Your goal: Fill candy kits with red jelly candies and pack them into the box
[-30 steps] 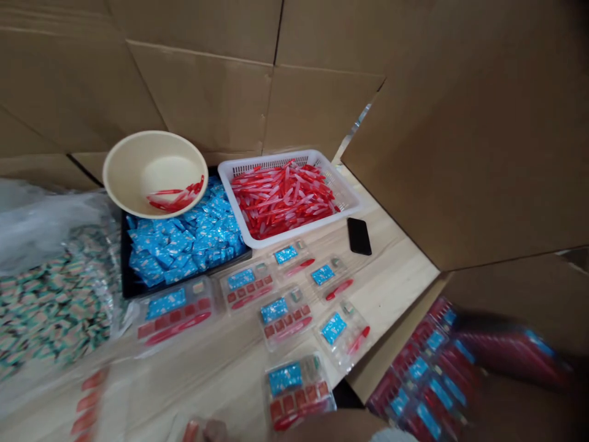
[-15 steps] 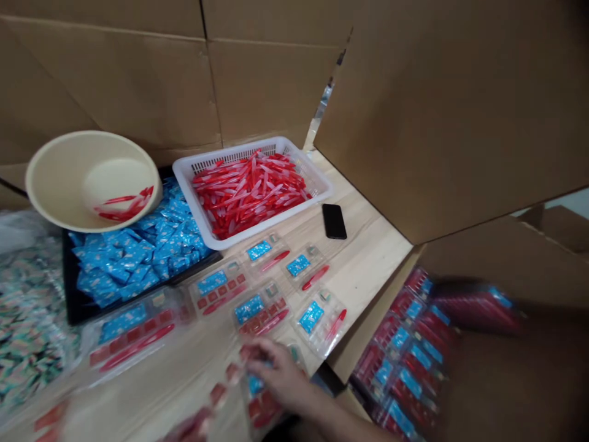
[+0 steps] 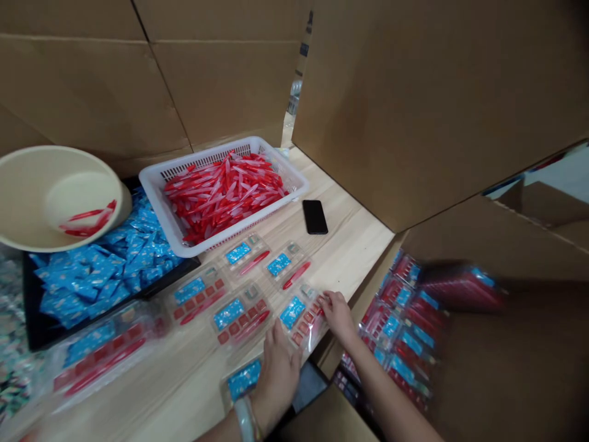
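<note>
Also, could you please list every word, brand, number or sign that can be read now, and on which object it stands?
Readable text: none.
Piled blue packets: pale printed marks, too small to read.
Clear pack at the right hand: pale marks on its blue packet, unreadable.
Stacked packs: too blurred to read.
Narrow silvery strip at the back: dark marks, too blurred.

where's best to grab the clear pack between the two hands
Probably by opposite edges, from left and right: the pack is shallow and lies flat, its near right side by the edge of the table, so likely easiest to lift there.
</note>
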The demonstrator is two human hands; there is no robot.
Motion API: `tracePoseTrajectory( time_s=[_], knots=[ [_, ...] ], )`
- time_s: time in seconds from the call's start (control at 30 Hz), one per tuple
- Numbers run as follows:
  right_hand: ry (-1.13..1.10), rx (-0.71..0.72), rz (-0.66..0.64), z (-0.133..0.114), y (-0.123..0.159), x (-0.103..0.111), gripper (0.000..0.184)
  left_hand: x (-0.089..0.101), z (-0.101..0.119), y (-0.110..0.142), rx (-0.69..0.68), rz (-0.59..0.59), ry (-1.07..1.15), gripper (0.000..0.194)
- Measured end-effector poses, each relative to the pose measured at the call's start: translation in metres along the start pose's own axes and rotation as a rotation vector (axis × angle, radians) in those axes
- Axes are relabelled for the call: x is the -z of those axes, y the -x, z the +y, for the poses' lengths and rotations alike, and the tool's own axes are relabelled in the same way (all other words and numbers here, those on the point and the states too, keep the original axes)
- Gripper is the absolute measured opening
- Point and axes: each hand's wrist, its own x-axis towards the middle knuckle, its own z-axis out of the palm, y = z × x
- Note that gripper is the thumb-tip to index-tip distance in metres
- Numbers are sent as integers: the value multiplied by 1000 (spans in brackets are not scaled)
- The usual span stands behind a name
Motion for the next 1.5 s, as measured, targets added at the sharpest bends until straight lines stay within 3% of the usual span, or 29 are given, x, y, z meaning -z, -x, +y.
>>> tracePoseTrajectory(
  time_s=[0.1,0.2,0.27,0.33,0.4,0.43,0.47,0.5,0.53,0.57,0.63,0.67,0.73,0.8,0.9,1.0,1.07,1.13,1.2,1.27,1.4,1.5],
  knots=[
    [219,-18,79,-6,7,-8,37,3,-1,7,-223,-143,-388,59],
    [427,3,149,-10,13,-11,37,-3,4,5,-334,-302,-556,56],
    [480,56,144,-12,18,-7,36,0,3,9,-356,-299,-576,64],
    [486,57,131,-16,24,-1,38,20,-14,24,-414,-203,-532,67],
    [462,-7,241,-25,28,-2,45,58,-56,54,-440,-7,-497,57],
    [430,27,301,-34,31,-8,49,82,-85,76,-402,123,-505,51],
    [376,122,311,-48,37,-17,52,108,-118,102,-303,279,-528,43],
    [288,245,282,-67,49,-30,53,134,-152,130,-84,501,-556,39],
    [178,390,211,-91,65,-46,52,158,-186,157,114,702,-603,37],
    [43,519,101,-119,87,-63,48,179,-218,183,275,820,-649,38],
    [-161,769,-153,-181,141,-103,35,209,-270,219,535,930,-679,47],
    [-219,903,-265,-213,168,-124,33,217,-289,230,586,941,-663,48],
    [-185,1007,-532,-268,213,-164,34,220,-313,242,571,928,-601,43],
    [-30,1084,-686,-309,242,-196,42,213,-322,252,478,906,-520,34],
    [173,1245,-792,-339,260,-224,47,205,-325,273,378,932,-353,30],
    [192,1409,-893,-349,262,-232,50,214,-325,300,345,909,-48,34],
    [161,1460,-935,-354,263,-231,58,227,-323,319,385,813,240,35],
    [126,1457,-951,-363,269,-227,44,241,-321,336,437,694,554,36],
    [90,1451,-953,-376,279,-226,23,251,-320,349,450,579,793,38],
    [91,1504,-925,-388,291,-229,16,256,-322,357,453,524,914,39],
    [203,1657,-732,-389,302,-246,22,255,-334,358,480,623,985,38],
    [219,1698,-634,-371,297,-260,26,251,-343,354,454,675,848,40]
  ],
)
